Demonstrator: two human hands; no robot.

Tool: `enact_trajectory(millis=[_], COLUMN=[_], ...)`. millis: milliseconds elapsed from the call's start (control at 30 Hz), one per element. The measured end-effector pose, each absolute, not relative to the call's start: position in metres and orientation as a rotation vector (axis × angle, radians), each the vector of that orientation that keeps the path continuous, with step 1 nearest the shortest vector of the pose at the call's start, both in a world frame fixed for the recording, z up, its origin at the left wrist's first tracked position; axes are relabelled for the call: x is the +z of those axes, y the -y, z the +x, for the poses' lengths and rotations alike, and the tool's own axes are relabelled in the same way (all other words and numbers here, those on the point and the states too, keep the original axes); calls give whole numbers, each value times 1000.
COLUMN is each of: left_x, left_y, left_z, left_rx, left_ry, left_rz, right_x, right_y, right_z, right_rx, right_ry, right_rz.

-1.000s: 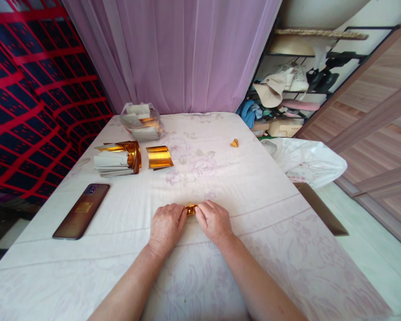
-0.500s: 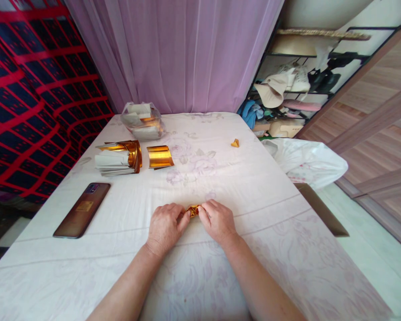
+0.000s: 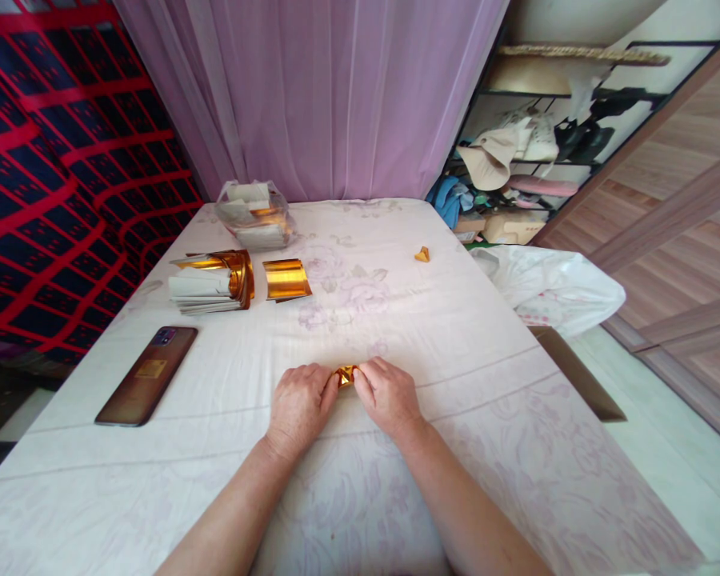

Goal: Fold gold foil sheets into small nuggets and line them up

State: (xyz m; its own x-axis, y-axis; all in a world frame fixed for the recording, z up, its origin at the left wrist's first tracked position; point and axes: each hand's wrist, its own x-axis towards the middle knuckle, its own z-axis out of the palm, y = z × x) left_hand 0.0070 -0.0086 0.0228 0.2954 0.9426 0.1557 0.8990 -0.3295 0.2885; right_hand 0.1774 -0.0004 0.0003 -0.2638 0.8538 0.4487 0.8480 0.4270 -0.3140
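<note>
At nine o'clock, near the edge of the surface [image 3: 468,320], which is draped in a pale flowered sheet, a dark phone [image 3: 146,375] lies flat with its back up. Further off, toward eleven o'clock, sits a stack of white and gold sheets [image 3: 210,282], and just beside it to the right lies a single curled gold sheet [image 3: 286,280]. Behind those two, close to the lilac curtain [image 3: 318,96], stands a clear bag of paper pieces [image 3: 255,214].

At six o'clock, near the person, both hands rest on the sheet with knuckles up. The left hand [image 3: 300,406] is curled, its fingertips pinching the left side of a small folded gold paper [image 3: 346,374]. The right hand [image 3: 387,397] is curled the same way and pinches the paper's right side. The paper lies between the two sets of fingertips, low on the surface; only a little of it shows, so its folded shape cannot be told.

At one o'clock, well apart from the hands, a small folded gold piece [image 3: 421,255] lies alone on the sheet. At two o'clock a white plastic bag [image 3: 552,288] bulges at the right edge of the surface, and beyond it a cluttered shelf [image 3: 534,152] holds clothes and hats.
</note>
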Motion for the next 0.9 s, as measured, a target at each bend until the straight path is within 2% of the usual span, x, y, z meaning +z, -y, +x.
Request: enact_trajectory(millis=[367,900], left_x=[24,23], left_y=[4,8], left_z=[0,2], left_rx=[423,496], left_ry=[-1764,-1737], left_rz=[2396,2353], right_x=[4,1], right_y=[1,0], right_z=[181,182], right_rx=[125,84], right_ry=[2131,2123], right_rz=[-1433,-1451])
